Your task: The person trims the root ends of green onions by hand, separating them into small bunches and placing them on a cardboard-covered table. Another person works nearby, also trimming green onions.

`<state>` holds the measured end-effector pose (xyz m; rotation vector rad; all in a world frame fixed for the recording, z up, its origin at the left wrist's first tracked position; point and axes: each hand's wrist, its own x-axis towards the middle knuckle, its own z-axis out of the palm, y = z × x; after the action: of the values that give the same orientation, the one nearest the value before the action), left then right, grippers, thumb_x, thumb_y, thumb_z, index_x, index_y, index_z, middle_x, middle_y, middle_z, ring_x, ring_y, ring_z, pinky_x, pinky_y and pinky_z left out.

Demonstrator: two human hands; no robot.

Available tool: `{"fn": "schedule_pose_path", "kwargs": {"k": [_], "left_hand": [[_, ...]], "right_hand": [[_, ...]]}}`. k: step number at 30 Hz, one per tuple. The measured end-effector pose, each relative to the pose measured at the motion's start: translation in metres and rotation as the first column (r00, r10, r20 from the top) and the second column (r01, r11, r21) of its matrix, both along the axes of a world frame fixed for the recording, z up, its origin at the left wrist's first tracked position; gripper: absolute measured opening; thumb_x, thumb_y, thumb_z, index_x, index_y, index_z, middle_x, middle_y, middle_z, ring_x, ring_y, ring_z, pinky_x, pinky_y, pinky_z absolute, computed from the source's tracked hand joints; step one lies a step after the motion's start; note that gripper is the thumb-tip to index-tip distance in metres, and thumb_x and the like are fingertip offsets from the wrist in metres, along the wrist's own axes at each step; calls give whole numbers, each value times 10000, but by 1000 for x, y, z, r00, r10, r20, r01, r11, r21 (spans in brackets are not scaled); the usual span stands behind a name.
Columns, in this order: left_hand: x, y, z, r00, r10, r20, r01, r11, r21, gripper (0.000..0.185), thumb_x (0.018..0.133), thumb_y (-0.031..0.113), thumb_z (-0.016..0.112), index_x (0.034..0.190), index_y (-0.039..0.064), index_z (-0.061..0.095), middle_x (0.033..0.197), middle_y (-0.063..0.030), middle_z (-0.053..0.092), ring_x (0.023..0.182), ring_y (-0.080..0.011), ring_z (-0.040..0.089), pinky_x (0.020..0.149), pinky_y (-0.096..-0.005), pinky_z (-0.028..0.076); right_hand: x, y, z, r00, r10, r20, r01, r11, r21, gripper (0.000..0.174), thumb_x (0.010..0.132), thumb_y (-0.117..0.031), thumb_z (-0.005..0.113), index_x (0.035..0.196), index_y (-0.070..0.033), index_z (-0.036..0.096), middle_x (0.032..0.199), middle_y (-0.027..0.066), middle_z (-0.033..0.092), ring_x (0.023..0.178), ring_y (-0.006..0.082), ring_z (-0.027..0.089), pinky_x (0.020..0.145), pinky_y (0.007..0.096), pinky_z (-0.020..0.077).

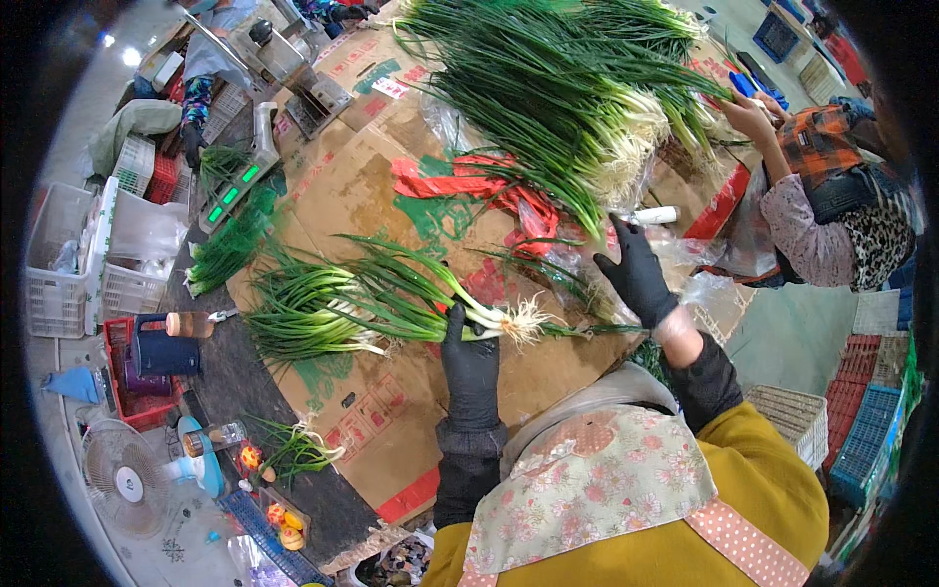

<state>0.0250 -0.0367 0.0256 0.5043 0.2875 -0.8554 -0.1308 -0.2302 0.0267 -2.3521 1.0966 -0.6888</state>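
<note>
My left hand, in a black glove, is closed round a few green onions, near their white, rooted ends. Left of it a bunch of green onions lies on the cardboard. My right hand, also black-gloved, is raised with thumb and fingers apart, close to the green onion ends that hang from the pile; whether it touches them I cannot tell. The large pile of green onions covers the far side of the cardboard sheet. A red plastic bag lies between the pile and my left hand.
At the right, a co-worker's hand holds onion leaves. A digital scale with netted greens stands left, beside another person's gloved hand. A white roll lies near my right hand. A fan and crates stand around the table.
</note>
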Motion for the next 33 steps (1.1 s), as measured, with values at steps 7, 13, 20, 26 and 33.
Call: {"fn": "schedule_pose_path", "kwargs": {"k": [7,13,20,26,33], "left_hand": [[-28,-3,-18,993,-113,-28,110,991,-80,255,861,131,528,1097,34,535,1014,-108,586,911,-200,565,797,-332,477],[-35,-13,-8,997,-56,49,54,998,35,253,861,100,529,1094,1,518,1005,-87,560,900,-169,540,794,-299,457],[-39,-16,-30,983,14,183,-29,996,84,226,880,107,511,1084,15,544,1003,-76,581,903,-148,546,802,-290,461],[-37,-10,-23,972,47,229,-81,987,142,244,873,99,533,1095,0,548,1031,-67,563,952,-136,528,795,-247,446],[-17,-4,-3,953,155,261,-219,945,241,245,876,127,535,1098,26,556,998,-59,559,874,-114,530,738,-240,452]], "right_hand": [[21,70,64,831,439,342,-527,817,235,285,743,-102,677,1013,-39,612,987,131,595,907,256,571,795,330,448],[21,75,35,936,254,243,-314,915,255,109,761,-88,655,856,-36,652,804,93,605,713,206,589,635,300,458],[13,75,13,939,-13,344,-101,945,311,71,807,-70,590,837,-6,583,735,127,593,666,233,575,617,320,448],[-8,54,1,913,-154,378,28,947,319,128,854,-114,519,827,-12,591,745,131,596,699,259,589,641,332,446],[-37,14,22,999,8,32,1,969,-249,444,659,21,669,1081,-58,555,1090,116,557,1037,257,511,899,336,398]]}}
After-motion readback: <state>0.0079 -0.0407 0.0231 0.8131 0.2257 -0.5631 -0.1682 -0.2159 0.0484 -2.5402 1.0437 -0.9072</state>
